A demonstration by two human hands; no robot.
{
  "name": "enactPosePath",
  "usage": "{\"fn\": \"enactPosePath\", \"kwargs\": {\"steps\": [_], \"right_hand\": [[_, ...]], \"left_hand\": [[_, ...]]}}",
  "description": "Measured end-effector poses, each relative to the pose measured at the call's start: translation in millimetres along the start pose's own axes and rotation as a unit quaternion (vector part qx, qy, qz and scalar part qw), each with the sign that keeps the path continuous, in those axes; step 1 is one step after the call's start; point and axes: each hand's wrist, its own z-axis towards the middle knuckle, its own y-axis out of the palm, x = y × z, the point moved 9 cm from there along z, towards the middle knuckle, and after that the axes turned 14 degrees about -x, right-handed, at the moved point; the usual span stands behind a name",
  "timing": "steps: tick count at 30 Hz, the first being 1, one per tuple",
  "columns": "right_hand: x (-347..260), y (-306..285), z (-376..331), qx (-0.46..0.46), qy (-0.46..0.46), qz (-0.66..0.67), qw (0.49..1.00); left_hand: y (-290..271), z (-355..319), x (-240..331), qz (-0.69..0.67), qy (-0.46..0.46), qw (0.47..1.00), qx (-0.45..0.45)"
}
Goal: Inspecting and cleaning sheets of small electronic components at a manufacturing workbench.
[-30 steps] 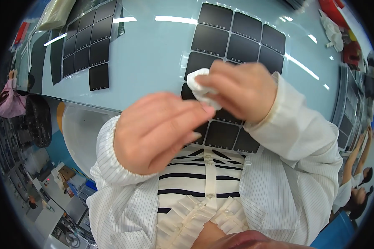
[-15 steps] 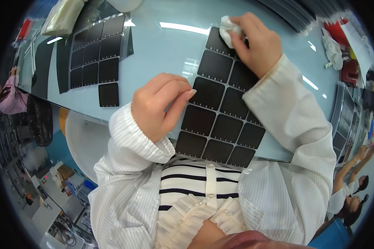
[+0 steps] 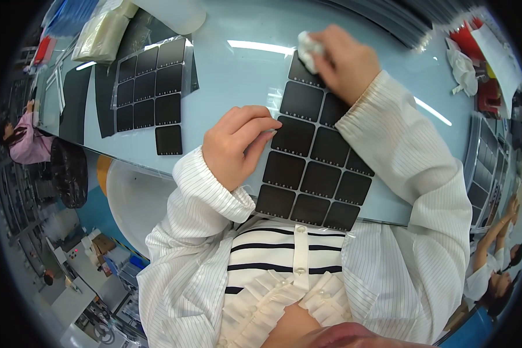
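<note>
A clear sheet with rows of black rounded-square panels (image 3: 305, 178) lies on the table in front of me. At its far end my right hand (image 3: 349, 65) pinches a crumpled white wipe (image 3: 308, 52), pressed against the top left panel; that hand is slightly blurred and hides part of the far rows. My left hand (image 3: 238, 142) is closed in a pinch at the sheet's left edge, thumb and forefinger tips together. Whether anything thin is between those fingertips cannot be made out.
Another sheet of black panels (image 3: 155, 87) lies at the left, with one separate panel (image 3: 169, 140) below it. A plastic-wrapped pale bundle (image 3: 102, 36) and a whitish container (image 3: 177, 13) stand farther back. A white stool (image 3: 139, 200) is below the table edge. People sit at both sides.
My right hand has moved the wipe slightly left along the far end of the sheet. My left hand stays pinched at the sheet's edge. The whole view has shifted a little.
</note>
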Motion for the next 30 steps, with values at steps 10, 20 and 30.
{"fn": "enactPosePath", "kwargs": {"steps": [10, 20, 30], "right_hand": [[-35, 26, -4, -0.108, -0.086, 0.023, 0.99], [2, -4, -1, 0.04, 0.04, -0.014, 0.998], [14, -14, -20, -0.095, 0.029, 0.03, 0.995]], "left_hand": [[2, -4, 3, 0.009, 0.013, 1.0, -0.007], [1, -8, 5, -0.018, 0.023, 1.0, 0.003], [3, 3, 15, 0.118, 0.042, 0.991, -0.041]]}}
